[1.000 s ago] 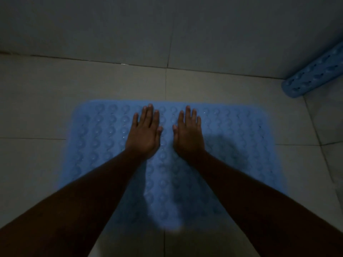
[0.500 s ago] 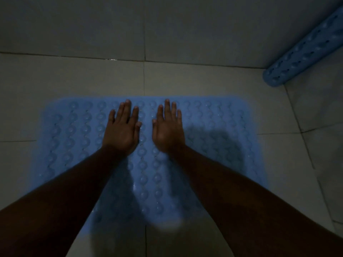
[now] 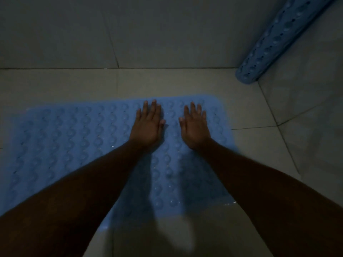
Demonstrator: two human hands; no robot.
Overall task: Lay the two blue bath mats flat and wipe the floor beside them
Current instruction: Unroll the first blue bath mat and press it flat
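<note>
Blue bath mat lies flat on the tiled floor as the left hand and right hand press palms down on it, fingers extended, gripping nothing. A second, rolled mat leans in the corner.

Two bare forearms come in from the lower edge of the view, one from each bottom corner, and narrow towards the wrists. No sleeve, cuff, watch, bracelet or glove shows on either one. The left hand and the right hand are bare, with no rings visible. Short, pale fingernails show at the fingertips. The light is dim, so finer surface detail on the arms cannot be told.
</note>
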